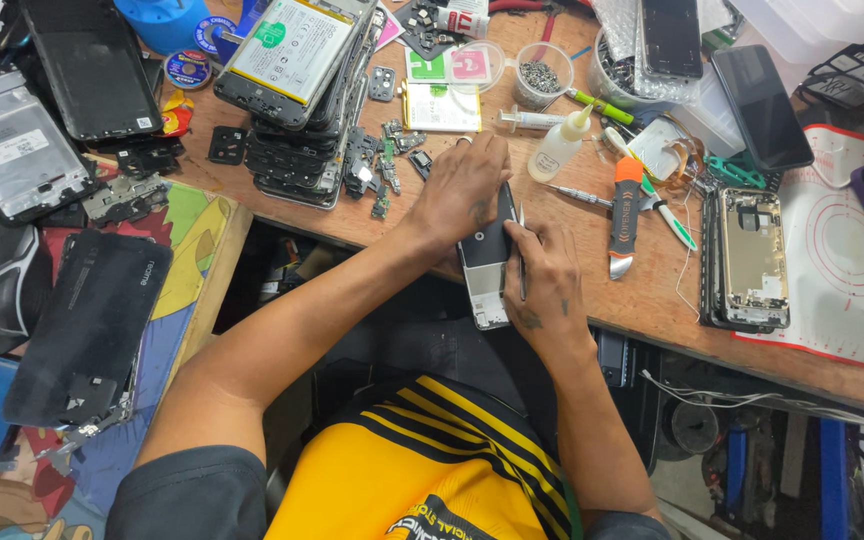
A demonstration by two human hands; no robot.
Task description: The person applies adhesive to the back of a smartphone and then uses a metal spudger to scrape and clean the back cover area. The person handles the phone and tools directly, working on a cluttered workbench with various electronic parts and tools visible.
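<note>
My left hand grips the top of a phone frame that hangs over the front edge of the wooden workbench. My right hand presses on the phone's right side and holds thin metal tweezers upright against it. The phone shows a dark upper part and a pale lower part.
A stack of opened phones with a battery on top lies at the back left. An orange-and-black utility knife, a small glue bottle, a screwdriver, a screw cup and an opened gold phone lie to the right. Black back covers rest at left.
</note>
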